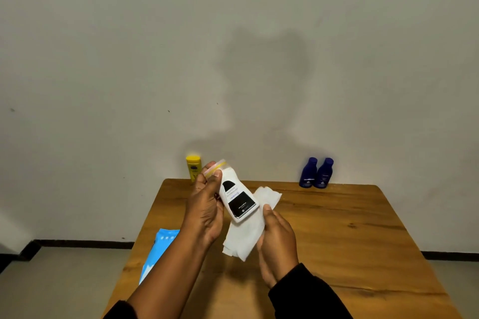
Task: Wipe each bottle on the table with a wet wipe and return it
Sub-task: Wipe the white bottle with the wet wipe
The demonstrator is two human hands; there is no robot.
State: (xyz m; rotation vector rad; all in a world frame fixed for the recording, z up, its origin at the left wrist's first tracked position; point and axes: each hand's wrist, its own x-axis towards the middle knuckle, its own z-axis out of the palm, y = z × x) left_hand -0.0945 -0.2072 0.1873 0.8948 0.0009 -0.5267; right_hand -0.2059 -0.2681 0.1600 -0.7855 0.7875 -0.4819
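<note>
Holding the white bottle (237,195) up off the wooden table (337,228), I have my left hand (206,211) clenched around its upper part, fingers just under the cap, which tilts away and to the left. The bottle's black label faces me and its base points down toward my right hand (277,238). That right hand grips a white wet wipe (248,235), thumb pressed on the sheet right beside the bottle's base; the wipe spreads behind and beneath the bottle, touching its lower side, with one corner sticking out past the bottle to the right. Beyond my left hand, at the table's far edge against the wall, stands a yellow bottle (193,168), partly hidden by my fingers. Well to the right of the grip, two dark blue bottles (316,173) stand side by side, touching, at that same far edge. Below my left forearm, a light blue wipe pack (162,246) lies at the table's left edge.
</note>
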